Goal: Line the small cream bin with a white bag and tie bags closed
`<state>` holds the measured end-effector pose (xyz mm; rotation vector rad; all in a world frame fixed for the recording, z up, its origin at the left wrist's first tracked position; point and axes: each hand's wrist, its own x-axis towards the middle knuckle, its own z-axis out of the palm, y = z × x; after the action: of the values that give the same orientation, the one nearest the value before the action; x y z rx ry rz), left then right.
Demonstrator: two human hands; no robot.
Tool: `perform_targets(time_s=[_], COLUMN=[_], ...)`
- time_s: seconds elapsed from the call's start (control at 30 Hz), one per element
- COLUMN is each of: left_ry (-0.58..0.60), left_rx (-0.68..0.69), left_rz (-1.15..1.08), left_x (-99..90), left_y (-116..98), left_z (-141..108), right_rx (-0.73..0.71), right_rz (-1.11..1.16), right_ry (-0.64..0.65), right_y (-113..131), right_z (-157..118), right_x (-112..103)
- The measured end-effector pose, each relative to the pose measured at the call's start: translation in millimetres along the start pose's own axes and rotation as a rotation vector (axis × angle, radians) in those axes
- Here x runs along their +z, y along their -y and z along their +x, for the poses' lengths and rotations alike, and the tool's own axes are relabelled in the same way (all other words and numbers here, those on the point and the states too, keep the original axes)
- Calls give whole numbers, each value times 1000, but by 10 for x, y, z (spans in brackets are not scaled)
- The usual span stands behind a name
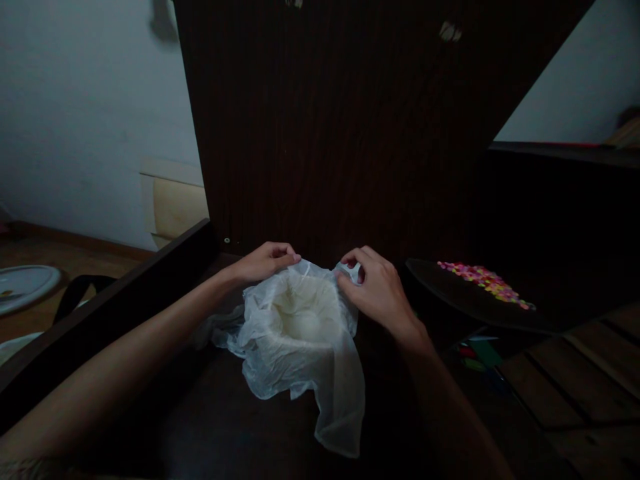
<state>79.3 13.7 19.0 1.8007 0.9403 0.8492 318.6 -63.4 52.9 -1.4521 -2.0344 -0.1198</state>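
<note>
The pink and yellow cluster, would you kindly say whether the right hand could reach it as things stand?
Probably yes: nothing visible stands between the right hand and the pink and yellow cluster, though it would likely first have to release the white plastic.

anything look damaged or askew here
Two things. The white plastic sits lopsided and crumpled, one long flap trailing at the near right. Behind it, the dark panel has pale patches near the top that break its finish, perhaps chips, though the light is too dim to be sure.
</note>
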Motion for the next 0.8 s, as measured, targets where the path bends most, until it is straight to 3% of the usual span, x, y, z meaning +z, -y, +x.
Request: perform_targets(time_s=[0.17,0.33,0.4,0.5,0.67,0.8], left_ry=[-60,-327,-368,-246,20,90], left_rx=[107,190,165,127,227,294], left_rz=[53,362,486,541,543,561], left_x=[19,-92,-122,-113,-4,81], left_y=[-74,-166,-208,-290,-419,-364], left_z=[-1,-254,-429,-710,-1111,-1317], right_rx=[-110,-104,-102,-105,-83,-22], right_rz=[-29,-66,-62,-52,-25,-73], right_ry=[251,259,242,253,193,134], right_y=[125,53,16,-22,-34,-38], right_z=[19,35,33,27,44,66], right_x=[63,150,168,187,147,59])
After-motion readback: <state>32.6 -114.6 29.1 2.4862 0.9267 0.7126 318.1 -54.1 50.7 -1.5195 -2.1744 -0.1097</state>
